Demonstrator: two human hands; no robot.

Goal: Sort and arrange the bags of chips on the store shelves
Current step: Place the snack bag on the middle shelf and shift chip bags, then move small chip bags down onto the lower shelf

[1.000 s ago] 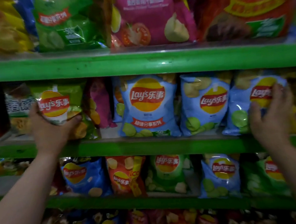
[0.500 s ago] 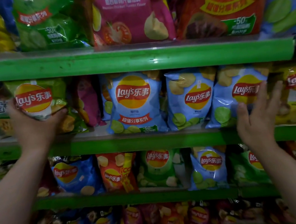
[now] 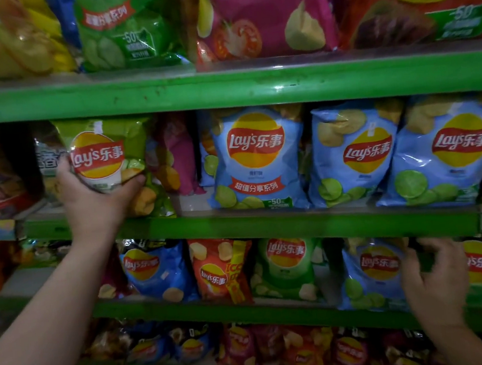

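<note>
On the middle shelf (image 3: 267, 224), three bags (image 3: 352, 154) stand right of the held bag (image 3: 104, 154).

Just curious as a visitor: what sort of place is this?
Very likely a shop's snack aisle: stacked green shelves packed with rows of Lay's chip bags, and a left hand gripping a green bag, as if stocking.

Landmark: big light-blue Lay's bag (image 3: 256, 160). Just left of it, strip of bare shelf floor (image 3: 190, 202) showed before magenta bag (image 3: 176, 153): narrow way in. Right of it, second light-blue bag (image 3: 352, 154) and third light-blue bag (image 3: 443, 154) stood edge to edge. Above it, green shelf lip (image 3: 254, 88) capped headroom. Far left, left hand (image 3: 94, 205) gripping lime-green bag (image 3: 104, 154) filled opening. Below-right, dark gap (image 3: 330, 268) lay between green bag (image 3: 283, 269) and small light-blue bag (image 3: 372, 272); right hand (image 3: 434, 278) crowded that bag's right edge.
</note>
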